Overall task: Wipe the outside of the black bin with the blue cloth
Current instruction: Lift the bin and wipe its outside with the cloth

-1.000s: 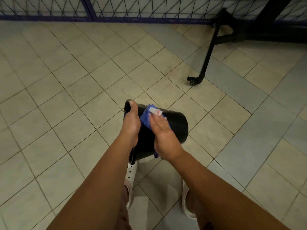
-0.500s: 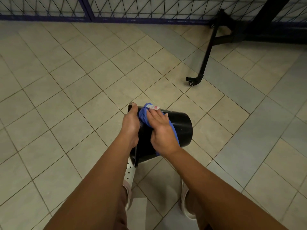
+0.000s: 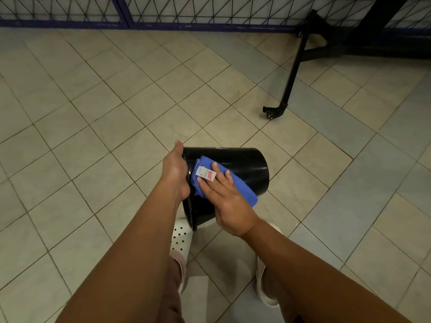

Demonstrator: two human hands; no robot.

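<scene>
The black bin (image 3: 245,166) is held tipped on its side above the tiled floor, its base pointing right and away. My left hand (image 3: 175,173) grips the bin's rim at the open end, thumb along the outside. My right hand (image 3: 226,201) lies flat with straight fingers on the blue cloth (image 3: 235,183), pressing it against the bin's outer wall. A white label on the cloth shows near my fingertips. Part of the cloth is hidden under my palm.
A black metal stand leg with a small wheel (image 3: 271,113) reaches onto the floor at the upper right. A wire fence with a blue frame (image 3: 121,10) runs along the far edge. My feet in white clogs (image 3: 180,236) stand right below the bin.
My right hand has slid the cloth along the bin's side towards the base, and more of the cloth shows. The bin has turned a little in my left hand.
</scene>
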